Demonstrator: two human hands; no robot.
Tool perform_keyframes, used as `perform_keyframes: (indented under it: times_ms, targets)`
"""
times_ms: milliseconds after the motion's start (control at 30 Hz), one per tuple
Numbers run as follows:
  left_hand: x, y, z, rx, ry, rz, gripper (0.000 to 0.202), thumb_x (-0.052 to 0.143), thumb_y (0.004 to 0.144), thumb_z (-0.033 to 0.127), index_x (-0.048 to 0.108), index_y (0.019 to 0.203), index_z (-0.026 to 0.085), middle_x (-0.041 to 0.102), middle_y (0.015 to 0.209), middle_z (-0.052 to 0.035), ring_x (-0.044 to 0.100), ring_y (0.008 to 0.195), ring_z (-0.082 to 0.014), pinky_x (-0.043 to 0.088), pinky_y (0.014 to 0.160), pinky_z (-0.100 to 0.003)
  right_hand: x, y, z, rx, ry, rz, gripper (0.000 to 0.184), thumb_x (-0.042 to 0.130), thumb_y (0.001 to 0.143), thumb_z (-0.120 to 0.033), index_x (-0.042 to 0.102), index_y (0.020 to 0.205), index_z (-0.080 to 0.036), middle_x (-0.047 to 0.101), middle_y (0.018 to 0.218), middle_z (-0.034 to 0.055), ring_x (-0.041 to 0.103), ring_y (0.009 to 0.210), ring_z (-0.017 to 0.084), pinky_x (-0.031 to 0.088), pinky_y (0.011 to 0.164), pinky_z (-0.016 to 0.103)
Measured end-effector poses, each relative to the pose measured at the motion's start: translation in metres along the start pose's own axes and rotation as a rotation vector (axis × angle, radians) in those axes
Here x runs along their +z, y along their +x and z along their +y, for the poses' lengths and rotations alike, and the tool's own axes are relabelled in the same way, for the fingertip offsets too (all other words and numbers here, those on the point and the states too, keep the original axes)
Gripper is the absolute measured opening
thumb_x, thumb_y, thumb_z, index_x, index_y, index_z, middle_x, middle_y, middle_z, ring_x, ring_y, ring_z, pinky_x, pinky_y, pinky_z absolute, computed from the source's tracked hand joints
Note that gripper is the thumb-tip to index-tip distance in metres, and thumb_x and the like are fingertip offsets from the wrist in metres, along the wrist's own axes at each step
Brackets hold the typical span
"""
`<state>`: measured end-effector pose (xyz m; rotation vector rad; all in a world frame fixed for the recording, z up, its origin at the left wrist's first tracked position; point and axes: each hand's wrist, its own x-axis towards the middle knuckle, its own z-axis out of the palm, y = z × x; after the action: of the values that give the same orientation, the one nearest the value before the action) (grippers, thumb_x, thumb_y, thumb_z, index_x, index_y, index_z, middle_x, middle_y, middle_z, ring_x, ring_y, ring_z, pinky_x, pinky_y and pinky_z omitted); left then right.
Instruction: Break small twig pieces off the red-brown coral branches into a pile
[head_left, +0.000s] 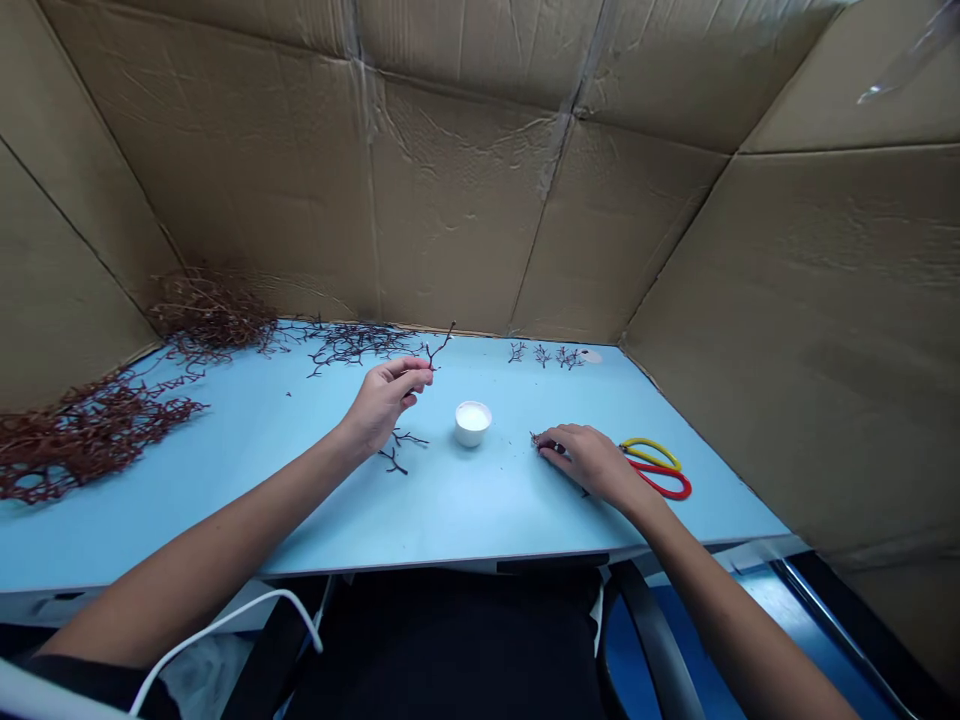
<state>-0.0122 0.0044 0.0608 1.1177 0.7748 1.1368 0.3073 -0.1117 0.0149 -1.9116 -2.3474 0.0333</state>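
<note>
Raised over the table, my left hand (386,395) pinches a thin dark branching twig (442,345) that points up and to the right. Two small forked twigs (394,460) lie on the table under that wrist. A white cup (473,424) with white contents stands between my hands. My right hand (585,458) rests low on the table with its fingers curled round a small twig (535,439); only its tip shows, the rest is hidden by the fingers. Beside this hand are scissors with one yellow and one red handle (675,485), their blades hidden behind the hand.
Tangled reddish-brown twigs (90,435) cover the table's left side, with a bushy heap (214,310) in the back corner. Darker loose twigs (360,343) lie along the back. Several small branched pieces (542,355) sit in a row at back right. Cardboard walls (465,210) enclose the table.
</note>
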Motion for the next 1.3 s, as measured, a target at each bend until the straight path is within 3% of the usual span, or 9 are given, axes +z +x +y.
perform_keyframes:
  times_ms: [167, 333, 433, 533, 667, 867, 1033, 1300]
  targets:
    - [-0.020, 0.002, -0.006, -0.050, 0.085, -0.107, 0.033, 0.094, 0.057, 0.031, 0.075, 0.080, 0.016, 0.065, 0.083, -0.0037, 0.049, 0.073, -0.0117, 0.029, 0.055, -0.023, -0.004, 0.017, -0.028, -0.017, -0.023, -0.050, 0.018, 0.054, 0.107, -0.024, 0.072, 0.108, -0.023, 0.081, 0.103, 0.0065, 0.075, 0.093, 0.025, 0.050, 0.077, 0.033]
    - [-0.038, 0.004, -0.016, -0.084, 0.112, -0.195, 0.034, 0.097, 0.060, 0.035, 0.076, 0.081, 0.017, 0.066, 0.084, -0.0033, 0.047, 0.070, -0.0108, 0.027, 0.055, -0.023, 0.000, 0.029, -0.058, -0.185, -0.096, -0.064, 0.019, 0.052, 0.109, -0.026, 0.069, 0.103, -0.021, 0.078, 0.094, 0.0071, 0.072, 0.081, 0.023, 0.044, 0.067, 0.031]
    - [-0.043, 0.001, -0.021, -0.105, 0.071, -0.207, 0.034, 0.097, 0.062, 0.034, 0.078, 0.085, 0.017, 0.068, 0.086, -0.0038, 0.046, 0.070, -0.0105, 0.031, 0.058, -0.025, 0.004, 0.030, -0.070, -0.268, -0.182, -0.013, 0.023, 0.049, 0.112, -0.027, 0.068, 0.101, -0.020, 0.076, 0.092, 0.0082, 0.070, 0.077, 0.023, 0.044, 0.066, 0.032]
    - [-0.045, -0.005, -0.022, -0.105, 0.002, -0.204, 0.034, 0.096, 0.065, 0.033, 0.080, 0.090, 0.017, 0.073, 0.102, -0.0070, 0.049, 0.074, -0.0109, 0.033, 0.060, -0.026, 0.008, 0.026, -0.078, -0.317, -0.139, 0.100, 0.021, 0.049, 0.112, -0.027, 0.067, 0.104, -0.020, 0.076, 0.100, 0.0102, 0.071, 0.083, 0.024, 0.048, 0.069, 0.033]
    - [-0.047, -0.014, -0.022, -0.143, 0.021, -0.244, 0.026, 0.091, 0.071, 0.034, 0.080, 0.088, 0.017, 0.072, 0.097, -0.0051, 0.047, 0.071, -0.0101, 0.029, 0.057, -0.026, 0.017, 0.018, -0.088, -0.271, 0.141, 0.214, 0.015, 0.053, 0.111, -0.026, 0.066, 0.107, -0.021, 0.076, 0.105, 0.0077, 0.071, 0.084, 0.019, 0.052, 0.070, 0.030]
    - [-0.056, -0.023, -0.032, -0.215, 0.122, -0.289, 0.023, 0.089, 0.074, 0.035, 0.077, 0.083, 0.017, 0.070, 0.077, -0.0030, 0.055, 0.068, -0.0127, 0.034, 0.056, -0.025, 0.027, 0.017, -0.112, -0.162, 0.450, 0.265, 0.012, 0.058, 0.108, -0.025, 0.068, 0.101, -0.022, 0.073, 0.091, 0.0038, 0.065, 0.072, 0.015, 0.050, 0.064, 0.028]
    - [-0.059, -0.032, -0.039, -0.195, 0.161, -0.385, 0.019, 0.088, 0.078, 0.034, 0.078, 0.081, 0.018, 0.075, 0.078, -0.0055, 0.069, 0.073, -0.0179, 0.052, 0.069, -0.030, 0.039, 0.018, -0.126, -0.079, 0.542, 0.204, 0.011, 0.062, 0.107, -0.029, 0.071, 0.102, -0.026, 0.076, 0.093, 0.0030, 0.070, 0.079, 0.017, 0.055, 0.072, 0.031]
    - [-0.061, -0.051, -0.049, -0.174, 0.225, -0.386, 0.018, 0.085, 0.081, 0.035, 0.080, 0.083, 0.017, 0.080, 0.087, -0.0099, 0.072, 0.076, -0.0200, 0.056, 0.067, -0.030, 0.053, 0.015, -0.139, 0.032, 0.582, 0.285, 0.007, 0.066, 0.104, -0.025, 0.073, 0.102, -0.026, 0.079, 0.095, 0.0021, 0.074, 0.085, 0.019, 0.057, 0.077, 0.033]
